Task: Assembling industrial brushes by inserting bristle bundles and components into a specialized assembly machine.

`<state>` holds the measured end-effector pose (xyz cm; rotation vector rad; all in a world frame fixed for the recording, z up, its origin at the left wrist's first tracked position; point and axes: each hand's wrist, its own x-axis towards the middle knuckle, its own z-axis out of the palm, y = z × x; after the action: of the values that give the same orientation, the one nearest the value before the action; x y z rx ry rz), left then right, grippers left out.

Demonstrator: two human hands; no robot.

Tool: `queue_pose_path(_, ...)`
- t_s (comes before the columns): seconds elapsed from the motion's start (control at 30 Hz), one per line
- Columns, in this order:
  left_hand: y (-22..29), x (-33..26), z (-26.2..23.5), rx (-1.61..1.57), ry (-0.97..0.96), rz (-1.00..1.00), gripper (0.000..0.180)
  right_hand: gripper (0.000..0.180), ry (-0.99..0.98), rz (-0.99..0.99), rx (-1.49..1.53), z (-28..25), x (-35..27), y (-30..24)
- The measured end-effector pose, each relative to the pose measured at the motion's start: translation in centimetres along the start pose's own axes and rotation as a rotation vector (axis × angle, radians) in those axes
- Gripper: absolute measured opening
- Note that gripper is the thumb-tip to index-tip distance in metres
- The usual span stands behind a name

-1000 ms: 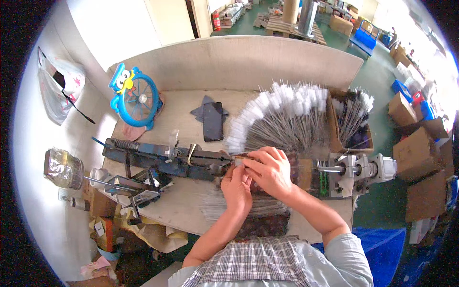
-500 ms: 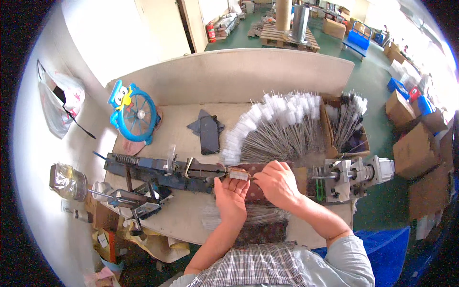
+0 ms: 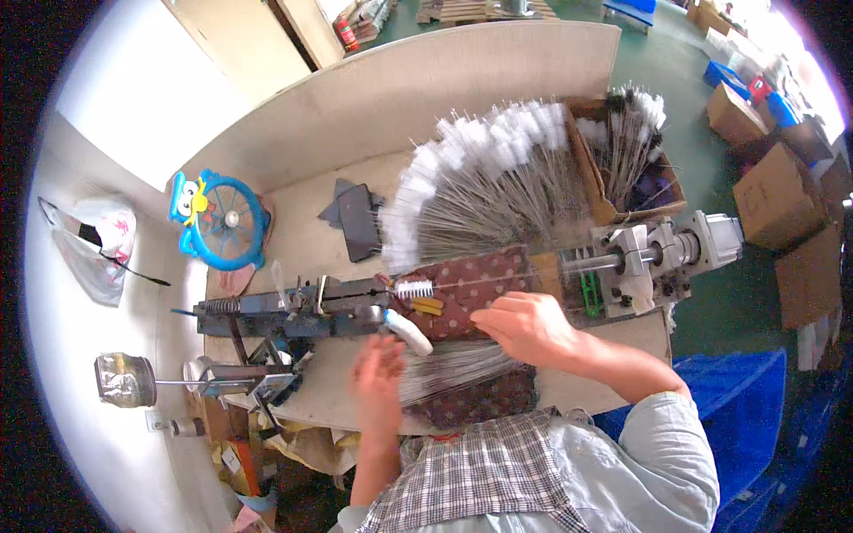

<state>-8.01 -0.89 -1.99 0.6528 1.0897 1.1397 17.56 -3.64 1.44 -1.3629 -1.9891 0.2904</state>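
Observation:
A small white-bristled brush (image 3: 414, 290) lies at the right end of the dark metal rail (image 3: 333, 306), its thin wire stem running right toward the motor-driven spindle (image 3: 591, 264). My left hand (image 3: 378, 371), smeared by motion, is in front of the rail, left of a curved white lever handle (image 3: 412, 336). I cannot make out its fingers. My right hand (image 3: 531, 330) is over the front edge of the brown dotted cloth (image 3: 480, 284). Its fingers are pressed together; whatever they hold, if anything, is hidden. A yellow piece (image 3: 426, 306) sits beside the brush.
Behind the cloth, many white-tipped wire brushes (image 3: 498, 142) lie fanned out. A cardboard box (image 3: 597, 191) holds more brushes. Loose wires (image 3: 453, 373) lie along the front. A phone (image 3: 360, 222) and a blue toy-shaped fan (image 3: 233, 220) stand farther left. The motor unit (image 3: 711, 240) is at right.
My left hand has moved away from the rail's end, down and left. My right hand has come nearer to me, off the brush. The white lever handle now shows. The whole view has shifted.

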Motion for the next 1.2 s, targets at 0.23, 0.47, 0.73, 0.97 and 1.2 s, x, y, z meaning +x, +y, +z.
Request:
queue_pose_path(0.23,1.7,2.3,-27.5,-0.455,0.696,0.141,0.036,0.011,-0.177,0.031,-0.072,2.6,-3.3,-0.3)
queue_pose_path(0.47,5.6,1.8,-31.9,-0.206,0.951,0.244,0.04,0.027,-0.279,0.155,-0.024,4.5,-1.2,-1.8)
queue_pose_path(0.73,-1.1,2.0,-15.7,-0.231,0.578,0.159,0.031,0.052,-0.308,0.485,0.463,9.1,1.9,-1.5)
queue_pose_path(0.97,-1.6,4.4,-14.2,1.139,0.363,0.546,0.039,0.047,-0.351,0.541,0.473,9.0,2.9,-2.2)
queue_pose_path(1.2,-5.3,-0.8,-6.4,0.685,0.028,0.295,0.042,0.044,-0.2,0.387,0.645,9.0,0.6,-0.2)
